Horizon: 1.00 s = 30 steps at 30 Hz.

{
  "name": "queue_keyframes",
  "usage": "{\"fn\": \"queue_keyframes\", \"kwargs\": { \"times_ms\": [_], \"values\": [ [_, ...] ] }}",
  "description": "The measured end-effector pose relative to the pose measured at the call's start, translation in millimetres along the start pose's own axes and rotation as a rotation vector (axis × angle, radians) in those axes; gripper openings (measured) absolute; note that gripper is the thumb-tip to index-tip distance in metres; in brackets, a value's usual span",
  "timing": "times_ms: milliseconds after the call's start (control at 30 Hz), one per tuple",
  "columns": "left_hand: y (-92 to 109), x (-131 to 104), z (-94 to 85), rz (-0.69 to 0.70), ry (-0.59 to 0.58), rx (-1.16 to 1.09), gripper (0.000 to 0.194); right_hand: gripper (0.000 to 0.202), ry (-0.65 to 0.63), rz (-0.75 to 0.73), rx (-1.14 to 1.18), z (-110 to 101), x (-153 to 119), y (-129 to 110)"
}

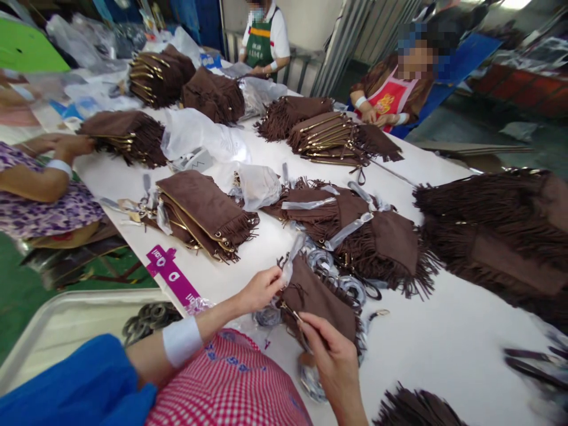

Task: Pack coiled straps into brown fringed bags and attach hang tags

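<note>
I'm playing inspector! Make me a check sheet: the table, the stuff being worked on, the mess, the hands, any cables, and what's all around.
Surface: white table, purple strip along one edge.
Job's things: brown fringed bag before the person; more bags piled beyond, like the folded stack.
Clutter: loose plastic wrapping, wrapped coils.
Hands: left hand pinches a plastic-wrapped strap; right hand pinches a gold-coloured metal piece by the bag's edge.
Cables: nothing seen.
Surroundings: co-workers around the table; pale tub holding dark coiled things.
</note>
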<state>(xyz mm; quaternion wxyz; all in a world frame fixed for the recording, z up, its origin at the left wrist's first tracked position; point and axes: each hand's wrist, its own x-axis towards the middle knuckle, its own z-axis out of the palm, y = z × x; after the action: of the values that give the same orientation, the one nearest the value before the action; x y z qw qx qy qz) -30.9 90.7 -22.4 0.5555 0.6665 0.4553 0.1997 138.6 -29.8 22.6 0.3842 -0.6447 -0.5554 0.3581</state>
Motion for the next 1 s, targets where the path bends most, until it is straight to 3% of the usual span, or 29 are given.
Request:
{"fn": "queue_keyframes", "kwargs": {
  "times_ms": [100, 233, 333, 433, 567, 667, 1000],
  "values": [
    [31.6, -30.7, -6.1, 0.123, 0.007, 0.084, 0.017, 0.015, 0.029, -0.176, -0.056, -0.2, 7.5, -15.9],
    [60.8, -58.8, -15.5, 0.102, -0.038, 0.060, 0.017, 0.016, -0.024, -0.256, -0.091, 4.9, 6.5, -29.1],
    [70.6, -65.6, -19.4, 0.068, -0.070, 0.054, 0.014, 0.017, -0.037, -0.273, -0.084, 8.2, 2.9, -33.8],
    [66.5, -59.7, -15.8, -0.003, -0.069, -0.037, 0.014, 0.017, -0.017, -0.314, -0.123, 11.2, 2.5, -33.0],
    [49.3, -44.2, -5.4, -0.170, -0.126, -0.422, 0.022, 0.015, -0.006, -0.384, -0.261, 14.9, 7.1, -26.7],
    [42.8, -38.4, -2.0, -0.243, -0.128, -0.591, 0.026, 0.016, 0.011, -0.412, -0.375, 14.4, 11.6, -23.9],
    [47.7, -29.7, -2.8, -0.246, -0.158, -0.757, 0.019, 0.027, -0.043, -0.568, -0.818, -8.2, 24.8, -42.5]
  ]
}}
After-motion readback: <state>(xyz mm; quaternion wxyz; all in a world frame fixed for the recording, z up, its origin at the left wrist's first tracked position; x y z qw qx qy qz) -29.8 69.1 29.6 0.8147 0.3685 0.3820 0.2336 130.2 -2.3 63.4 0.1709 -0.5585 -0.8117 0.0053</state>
